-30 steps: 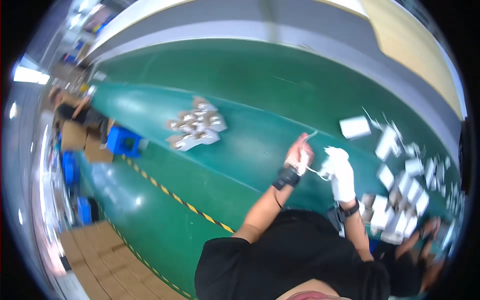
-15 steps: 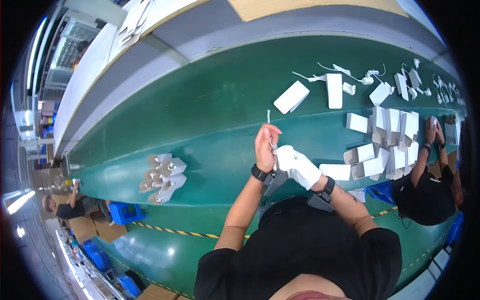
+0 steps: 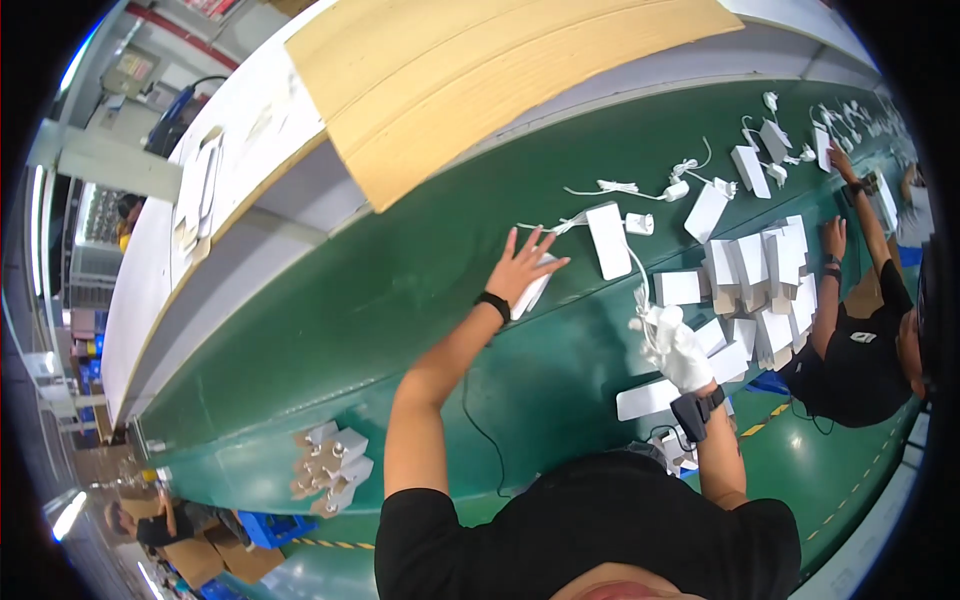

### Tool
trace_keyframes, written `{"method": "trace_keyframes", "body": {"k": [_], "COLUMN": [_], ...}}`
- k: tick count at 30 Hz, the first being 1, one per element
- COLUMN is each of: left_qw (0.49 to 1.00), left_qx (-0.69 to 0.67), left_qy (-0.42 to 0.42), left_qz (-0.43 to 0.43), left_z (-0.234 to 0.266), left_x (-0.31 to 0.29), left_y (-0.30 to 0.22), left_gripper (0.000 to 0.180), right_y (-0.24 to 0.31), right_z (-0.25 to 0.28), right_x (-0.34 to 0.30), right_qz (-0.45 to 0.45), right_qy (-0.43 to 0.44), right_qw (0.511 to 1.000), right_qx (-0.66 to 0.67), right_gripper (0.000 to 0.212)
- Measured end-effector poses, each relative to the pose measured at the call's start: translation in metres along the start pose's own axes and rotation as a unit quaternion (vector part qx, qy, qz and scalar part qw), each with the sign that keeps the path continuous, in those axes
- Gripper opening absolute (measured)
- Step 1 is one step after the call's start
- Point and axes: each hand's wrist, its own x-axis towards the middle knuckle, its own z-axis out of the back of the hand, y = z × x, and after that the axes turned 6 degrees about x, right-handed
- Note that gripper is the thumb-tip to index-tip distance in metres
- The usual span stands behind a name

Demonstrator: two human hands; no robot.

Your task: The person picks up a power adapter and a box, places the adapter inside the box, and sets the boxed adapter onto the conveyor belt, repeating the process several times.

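My left hand (image 3: 524, 272) is bare, fingers spread, and lies over a white box (image 3: 534, 297) on the green bench. The palm hides part of that box. My right hand (image 3: 676, 350), in a white glove, is closed on a white cable (image 3: 637, 275), whose free length rises above the fingers. Between my hands and farther off stands another white box (image 3: 608, 241), with a white plug adapter (image 3: 640, 224) beside it. A flat white box (image 3: 647, 399) lies just left of my right wrist.
Open white cartons (image 3: 757, 265) are clustered to the right, and more cartons (image 3: 332, 467) sit at the left. Cables, adapters and boxes (image 3: 750, 171) run along the far right. A co-worker (image 3: 860, 350) reaches over the bench there. A cardboard sheet (image 3: 480, 90) covers the shelf ahead.
My hands, together around a white cable before, are now apart. The left has reached forward onto a white box; the right has moved right with the cable. The view has shifted.
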Motion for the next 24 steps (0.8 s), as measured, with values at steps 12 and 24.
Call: {"method": "trace_keyframes", "body": {"k": [12,24], "left_qw": [0.731,0.684], "left_qx": [-0.593,-0.674], "left_qy": [0.165,0.079], "left_qz": [0.294,0.267], "left_z": [0.038,0.150], "left_x": [-0.020,-0.097], "left_y": [0.002,-0.076], "left_gripper": [0.083,0.086], "right_y": [-0.032,0.009], "right_z": [0.024,-0.073], "right_x": [0.024,0.035], "right_qz": [-0.111,0.126], "right_qy": [0.141,0.342], "right_qw": [0.971,0.729], "right_qx": [0.156,-0.580], "right_gripper": [0.076,0.032]}}
